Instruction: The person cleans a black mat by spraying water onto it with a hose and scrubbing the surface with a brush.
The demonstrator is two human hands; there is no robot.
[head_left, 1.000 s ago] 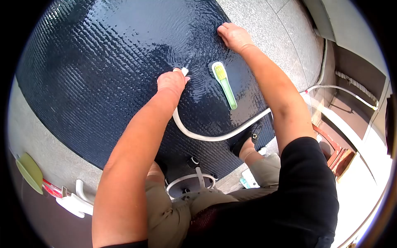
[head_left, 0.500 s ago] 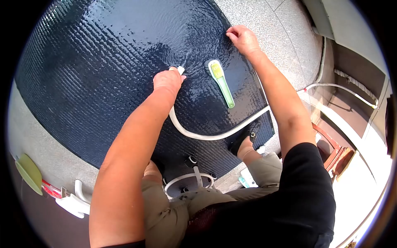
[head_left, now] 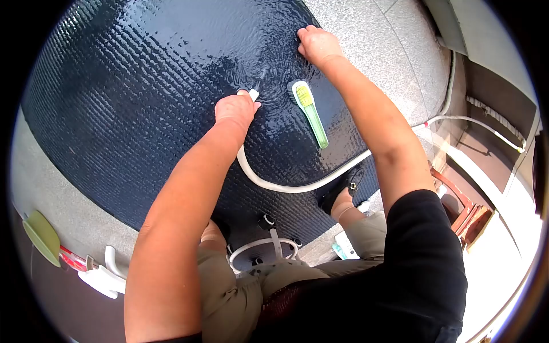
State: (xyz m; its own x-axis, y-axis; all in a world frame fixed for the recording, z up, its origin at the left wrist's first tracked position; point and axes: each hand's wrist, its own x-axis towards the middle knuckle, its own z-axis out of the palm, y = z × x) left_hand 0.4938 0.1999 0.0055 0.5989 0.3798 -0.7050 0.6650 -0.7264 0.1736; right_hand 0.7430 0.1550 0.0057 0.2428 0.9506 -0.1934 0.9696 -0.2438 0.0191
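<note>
My left hand [head_left: 235, 108] is closed around the end of a white hose [head_left: 280, 187], and water runs from its tip onto a dark ribbed mat [head_left: 114, 120]. The mat's surface is wet and rippled. By the mat's right edge, my right hand [head_left: 318, 44] has its fingers curled in; whatever they may hold is hidden. Between the hands lies a green-handled scrub brush [head_left: 312, 117], with its pale yellow-green head toward the far side. From my left hand the hose curves round below the brush and passes behind my right forearm.
Speckled stone paving [head_left: 372, 40] borders the mat. Behind me stands a stool [head_left: 274, 243] with black casters, between my legs. A green dustpan-like object [head_left: 41, 239] is at the far left. Reddish-brown wooden furniture [head_left: 463, 211] stands at the right.
My right hand has moved up and to the left along the mat's edge, its fingers curled in more. My left hand has barely shifted, with water still coming from the hose.
</note>
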